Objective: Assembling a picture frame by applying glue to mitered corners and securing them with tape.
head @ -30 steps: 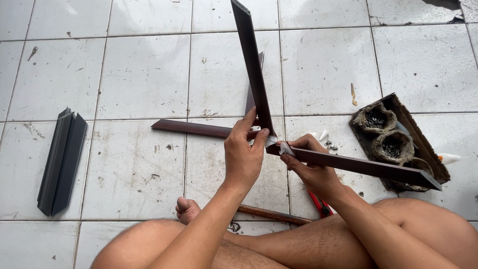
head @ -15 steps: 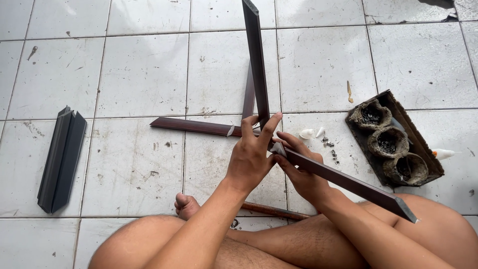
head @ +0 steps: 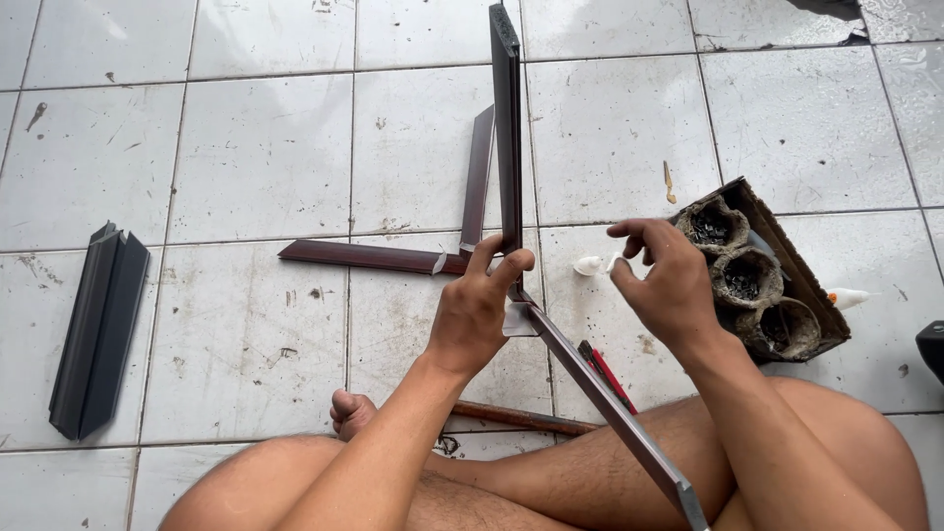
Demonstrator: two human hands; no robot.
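A dark brown, L-shaped frame corner point(head: 511, 187) is held raised above the tiled floor point(head: 246, 147), clenched at its mitred joint by the left hand point(head: 479, 313). The right hand point(head: 664, 280) is kept released, just beside it.

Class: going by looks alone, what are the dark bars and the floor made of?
Bars held by the left hand: the dark brown angled frame looks like coated metal or plastic profile, given its slim, straight, glossy faces and pale cut end. Floor: glazed white ceramic tile, given its grout lines and sheen.
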